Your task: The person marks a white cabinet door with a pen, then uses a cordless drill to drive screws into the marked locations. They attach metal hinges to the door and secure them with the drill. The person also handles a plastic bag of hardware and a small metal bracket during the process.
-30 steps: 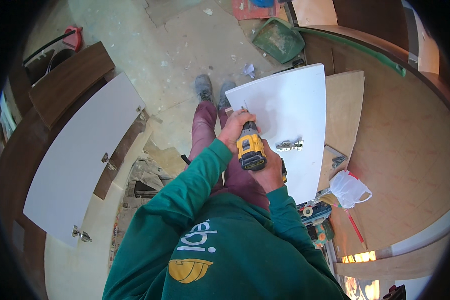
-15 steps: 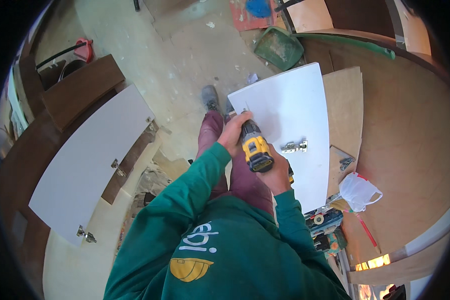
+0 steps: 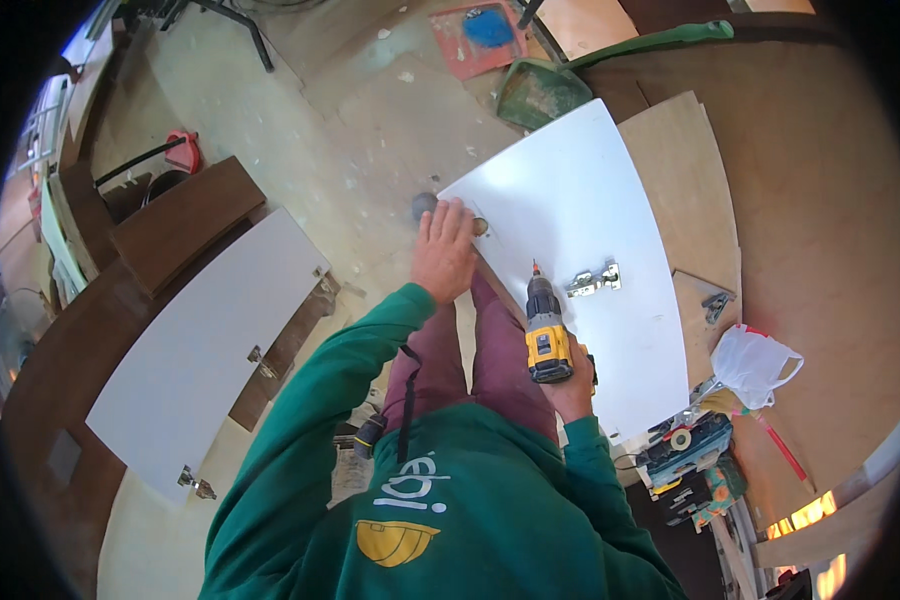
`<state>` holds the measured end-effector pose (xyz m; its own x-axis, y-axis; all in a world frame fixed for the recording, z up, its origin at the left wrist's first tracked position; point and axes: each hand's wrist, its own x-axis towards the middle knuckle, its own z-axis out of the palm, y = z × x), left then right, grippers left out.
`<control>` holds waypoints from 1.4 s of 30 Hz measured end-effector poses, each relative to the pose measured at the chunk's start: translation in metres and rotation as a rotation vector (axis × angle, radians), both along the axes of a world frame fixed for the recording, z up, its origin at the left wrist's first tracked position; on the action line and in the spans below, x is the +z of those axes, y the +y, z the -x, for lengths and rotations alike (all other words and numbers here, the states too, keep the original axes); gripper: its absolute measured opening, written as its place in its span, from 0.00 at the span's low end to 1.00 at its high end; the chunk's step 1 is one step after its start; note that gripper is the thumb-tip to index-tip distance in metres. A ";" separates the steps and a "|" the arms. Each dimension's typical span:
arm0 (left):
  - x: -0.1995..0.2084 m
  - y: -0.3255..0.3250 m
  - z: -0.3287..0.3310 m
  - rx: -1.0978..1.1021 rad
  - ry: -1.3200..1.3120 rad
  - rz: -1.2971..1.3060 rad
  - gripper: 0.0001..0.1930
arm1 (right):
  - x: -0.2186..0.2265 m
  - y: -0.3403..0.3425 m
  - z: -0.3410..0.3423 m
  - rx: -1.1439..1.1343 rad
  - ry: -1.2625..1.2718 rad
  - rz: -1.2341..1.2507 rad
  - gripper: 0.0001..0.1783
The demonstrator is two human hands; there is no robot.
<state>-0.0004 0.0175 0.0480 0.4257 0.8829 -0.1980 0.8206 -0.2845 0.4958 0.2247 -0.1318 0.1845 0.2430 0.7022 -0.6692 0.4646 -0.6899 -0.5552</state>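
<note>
Cordless drill (image 3: 548, 337) is pointing up across a white panel (image 3: 635, 350), near a metal hinge (image 3: 594, 281), with the right hand (image 3: 570, 385) alone now gripping it, fingers closing around the handle and partly hiding beneath the body. Having just left the tool's nose, the left hand (image 3: 444, 256) is reaching over the panel's left edge beside a round recess (image 3: 481, 227), fingers straight and holding nothing; contact is remaining unclear. Work with the drill is apparently pausing.
</note>
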 end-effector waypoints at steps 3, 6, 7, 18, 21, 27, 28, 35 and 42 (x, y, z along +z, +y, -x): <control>0.011 -0.004 -0.006 -0.361 -0.396 0.049 0.23 | -0.002 -0.022 -0.004 0.015 -0.046 -0.017 0.35; 0.046 -0.021 -0.014 -0.197 -0.379 0.750 0.17 | 0.000 -0.044 -0.009 -0.036 0.012 -0.065 0.36; 0.036 -0.033 -0.013 -0.063 -0.480 0.701 0.15 | 0.002 -0.048 -0.010 -0.066 0.037 -0.075 0.36; 0.009 0.056 -0.021 0.876 -1.094 0.804 0.28 | 0.002 -0.123 0.011 -0.230 -0.023 -0.133 0.40; 0.031 0.050 -0.004 0.998 -1.158 0.828 0.30 | 0.013 -0.144 0.021 -0.267 -0.017 -0.116 0.37; 0.094 -0.064 -0.001 0.573 -0.991 1.438 0.21 | 0.030 -0.185 0.051 -0.554 0.189 -0.329 0.34; 0.118 -0.079 -0.016 0.449 -0.890 1.527 0.24 | 0.026 -0.200 0.051 -0.480 0.127 -0.346 0.35; 0.217 -0.118 -0.096 0.392 -1.277 1.686 0.33 | 0.132 -0.168 0.024 0.025 -0.083 -0.661 0.39; 0.261 -0.181 -0.162 0.055 -1.366 1.804 0.35 | 0.086 -0.228 0.004 -0.535 0.753 -0.536 0.39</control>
<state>0.1611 -0.1635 0.3086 0.9487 0.1901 -0.2524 -0.1350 0.9660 0.2204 0.2210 -0.3594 0.2705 0.2600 0.8739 -0.4108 -0.4152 -0.2830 -0.8646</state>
